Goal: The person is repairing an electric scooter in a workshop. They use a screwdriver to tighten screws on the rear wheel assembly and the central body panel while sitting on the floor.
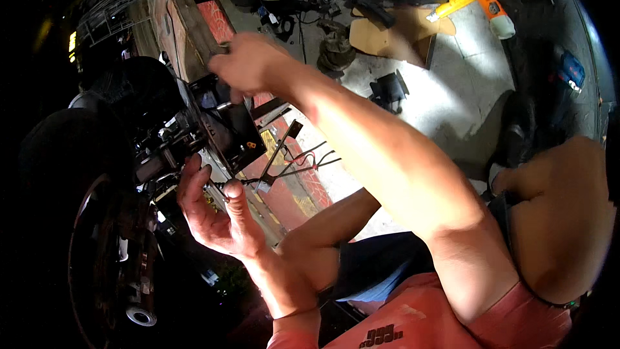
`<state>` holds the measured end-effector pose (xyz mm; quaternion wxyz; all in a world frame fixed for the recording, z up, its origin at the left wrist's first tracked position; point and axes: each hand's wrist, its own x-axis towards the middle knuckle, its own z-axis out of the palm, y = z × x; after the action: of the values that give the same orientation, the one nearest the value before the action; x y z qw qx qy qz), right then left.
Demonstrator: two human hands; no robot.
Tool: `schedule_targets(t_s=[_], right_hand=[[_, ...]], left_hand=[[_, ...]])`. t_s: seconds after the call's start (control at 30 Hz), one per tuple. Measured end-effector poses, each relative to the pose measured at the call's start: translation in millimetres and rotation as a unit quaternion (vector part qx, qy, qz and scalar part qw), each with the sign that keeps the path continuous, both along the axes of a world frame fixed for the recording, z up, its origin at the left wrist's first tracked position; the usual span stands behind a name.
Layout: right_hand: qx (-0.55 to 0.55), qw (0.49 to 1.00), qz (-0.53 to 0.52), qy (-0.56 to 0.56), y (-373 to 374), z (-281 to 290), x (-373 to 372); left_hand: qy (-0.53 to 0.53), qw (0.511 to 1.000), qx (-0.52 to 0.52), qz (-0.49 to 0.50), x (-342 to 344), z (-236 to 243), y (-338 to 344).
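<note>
At my left is the dark underside or rear of what looks like a motorcycle, with a black tyre (48,161) and a round-ended exhaust pipe (141,315). A black box-like part (242,136) is fixed to its frame. My right hand (252,64) reaches across to the top of this part, its fingers curled; what they grip, if anything, is hidden. Just below the hand lies a short shiny metal piece (223,106). My left hand (219,213) is under the black part, palm up, thumb and fingers apart beside a thin dark cable or rod.
Loose wires (314,163) hang by a metal bracket (281,155). On the floor lie a tan board (381,35), a yellow tool (452,5), an orange-and-white bottle (487,1) and a black part (389,89). A blue object (571,70) lies far right.
</note>
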<state>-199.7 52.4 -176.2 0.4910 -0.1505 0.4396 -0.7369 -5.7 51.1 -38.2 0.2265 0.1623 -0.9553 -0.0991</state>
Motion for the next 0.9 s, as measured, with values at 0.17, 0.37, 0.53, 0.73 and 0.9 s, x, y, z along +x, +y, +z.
schedule_targets(t_s=[0.17, 0.37, 0.53, 0.73, 0.9], right_hand=[[-0.04, 0.994, -0.091, -0.04, 34, -6, 69], [-0.122, 0.955, -0.271, -0.017, 31, -4, 130], [-0.124, 0.949, -0.29, 0.009, 23, -1, 148], [-0.149, 0.932, -0.324, 0.07, 20, -8, 146], [-0.148, 0.942, -0.3, 0.031, 5, -10, 133]], left_hand=[[0.013, 0.998, 0.053, 0.043, 7, 0, 4], [-0.013, 0.998, 0.044, 0.039, 1, 6, 4], [-0.02, 0.998, 0.051, 0.028, 2, 8, 1], [-0.019, 0.998, 0.062, 0.021, 5, 8, -1], [-0.03, 0.998, 0.045, 0.021, 2, 11, 1]])
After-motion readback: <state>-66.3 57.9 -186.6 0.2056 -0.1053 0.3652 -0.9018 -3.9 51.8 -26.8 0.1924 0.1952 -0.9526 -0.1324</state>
